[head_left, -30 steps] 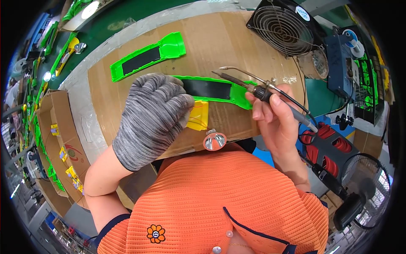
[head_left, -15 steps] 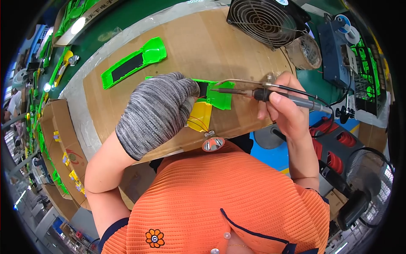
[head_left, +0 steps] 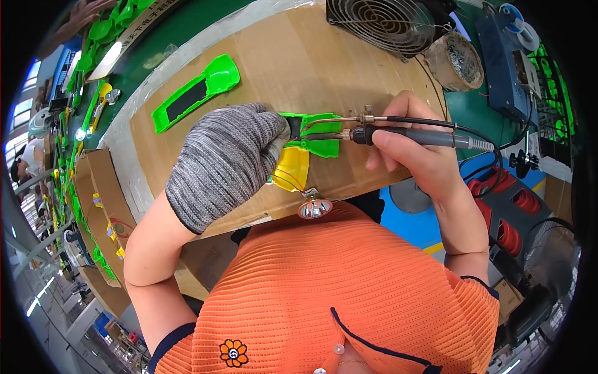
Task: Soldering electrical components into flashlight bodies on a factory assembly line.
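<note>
My left hand [head_left: 225, 163], in a grey knitted glove, is closed over the left part of a green plastic shell [head_left: 325, 138] on the cardboard. The glove hides that part and the fingertips' exact grip. My bare right hand [head_left: 418, 148] is wrapped round a soldering iron [head_left: 414, 135] with a thin metal feed tube alongside. Its tip reaches over the shell, close to the left fingers and a dark patch inside. Below the shell lies a yellow plastic part [head_left: 293, 167]. Thin wires run from it to a small lamp reflector [head_left: 314, 207] at the cardboard's near edge.
Another green shell [head_left: 220, 75] with a black insert lies farther left. A black fan [head_left: 389, 25], a round tub [head_left: 456, 62] and a blue machine [head_left: 498, 75] stand at the back right. An open carton [head_left: 93, 187] with yellow parts is at the left.
The soldering iron has moved left, bringing its tip from the shell's right part closer to my left fingers. My left hand keeps its closed hold. The whole view has shifted slightly.
</note>
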A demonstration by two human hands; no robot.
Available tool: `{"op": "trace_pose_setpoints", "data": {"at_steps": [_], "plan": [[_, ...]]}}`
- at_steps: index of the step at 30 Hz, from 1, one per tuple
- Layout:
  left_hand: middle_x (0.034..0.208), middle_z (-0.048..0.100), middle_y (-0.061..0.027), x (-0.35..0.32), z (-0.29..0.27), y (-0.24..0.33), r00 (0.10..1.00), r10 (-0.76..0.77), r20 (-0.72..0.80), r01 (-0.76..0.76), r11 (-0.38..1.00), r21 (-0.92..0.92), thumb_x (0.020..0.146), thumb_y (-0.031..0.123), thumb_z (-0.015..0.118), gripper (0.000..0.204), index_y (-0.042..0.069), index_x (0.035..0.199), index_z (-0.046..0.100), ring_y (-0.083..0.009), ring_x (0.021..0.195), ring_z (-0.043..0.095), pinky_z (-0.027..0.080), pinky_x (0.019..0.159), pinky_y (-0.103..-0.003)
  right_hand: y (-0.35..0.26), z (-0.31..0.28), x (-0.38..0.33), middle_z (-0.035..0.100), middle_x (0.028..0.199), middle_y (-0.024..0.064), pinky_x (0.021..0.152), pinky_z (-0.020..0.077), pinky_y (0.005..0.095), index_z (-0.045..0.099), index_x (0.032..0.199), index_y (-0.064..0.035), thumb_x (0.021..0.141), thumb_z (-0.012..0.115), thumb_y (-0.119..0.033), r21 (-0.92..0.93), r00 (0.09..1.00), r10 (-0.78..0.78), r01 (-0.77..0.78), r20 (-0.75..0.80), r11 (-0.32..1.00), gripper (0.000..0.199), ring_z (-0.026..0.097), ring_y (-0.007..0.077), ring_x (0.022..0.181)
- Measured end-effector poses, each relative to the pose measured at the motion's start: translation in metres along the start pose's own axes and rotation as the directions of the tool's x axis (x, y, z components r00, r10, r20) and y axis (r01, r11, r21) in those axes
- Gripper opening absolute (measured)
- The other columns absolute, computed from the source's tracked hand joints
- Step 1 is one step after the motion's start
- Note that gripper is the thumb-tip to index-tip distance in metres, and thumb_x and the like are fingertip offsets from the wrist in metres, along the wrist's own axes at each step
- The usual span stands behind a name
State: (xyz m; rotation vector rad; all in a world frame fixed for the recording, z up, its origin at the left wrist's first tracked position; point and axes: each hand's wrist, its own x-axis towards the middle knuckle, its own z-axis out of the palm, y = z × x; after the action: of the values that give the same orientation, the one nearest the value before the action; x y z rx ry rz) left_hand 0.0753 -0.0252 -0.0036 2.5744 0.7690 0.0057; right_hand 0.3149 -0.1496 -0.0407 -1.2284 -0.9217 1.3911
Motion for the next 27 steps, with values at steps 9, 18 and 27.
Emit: {"op": "trace_pose_setpoints", "data": {"at_steps": [9, 18, 27], "plan": [[0.08, 0.064, -0.0164, 0.003, 0.0, -0.003, 0.999, -0.002, 0.042, 0.002, 1.0, 0.009, 0.083, 0.011, 0.069, 0.012, 0.003, 0.093, 0.07, -0.0346, 0.075, 0.064, 0.052, 0.07, -0.04, -0.003, 0.002, 0.001, 0.065, 0.075, 0.0036, 0.053, 0.0467, 0.0205, 0.053, 0.092, -0.0016, 0.09, 0.069, -0.009, -0.017, 0.999, 0.036, -0.036, 0.017, 0.999, 0.017, 0.066, 0.0092, 0.066], [0.079, 0.065, -0.0157, 0.01, -0.008, 0.004, 0.995, -0.03, 0.093, 0.034, 0.999, -0.035, 0.083, 0.011, 0.068, 0.013, 0.002, 0.093, 0.071, -0.0343, 0.076, 0.064, 0.052, 0.07, -0.04, -0.002, 0.003, 0.001, 0.065, 0.073, 0.0041, 0.055, 0.0476, 0.0221, 0.053, 0.092, -0.0019, 0.09, 0.068, -0.009, -0.018, 1.0, 0.013, -0.012, 0.014, 1.0, 0.017, 0.066, 0.0101, 0.065], [0.08, 0.065, -0.0158, 0.009, -0.008, 0.002, 0.998, 0.028, 0.065, -0.027, 1.0, -0.012, 0.084, 0.013, 0.067, 0.014, 0.003, 0.093, 0.071, -0.0346, 0.076, 0.064, 0.052, 0.069, -0.041, 0.0, 0.002, 0.0, 0.064, 0.07, 0.0043, 0.054, 0.0467, 0.022, 0.053, 0.092, -0.0021, 0.09, 0.069, -0.008, 0.021, 1.0, 0.014, -0.014, -0.007, 1.0, 0.017, 0.065, 0.0103, 0.064]]}}
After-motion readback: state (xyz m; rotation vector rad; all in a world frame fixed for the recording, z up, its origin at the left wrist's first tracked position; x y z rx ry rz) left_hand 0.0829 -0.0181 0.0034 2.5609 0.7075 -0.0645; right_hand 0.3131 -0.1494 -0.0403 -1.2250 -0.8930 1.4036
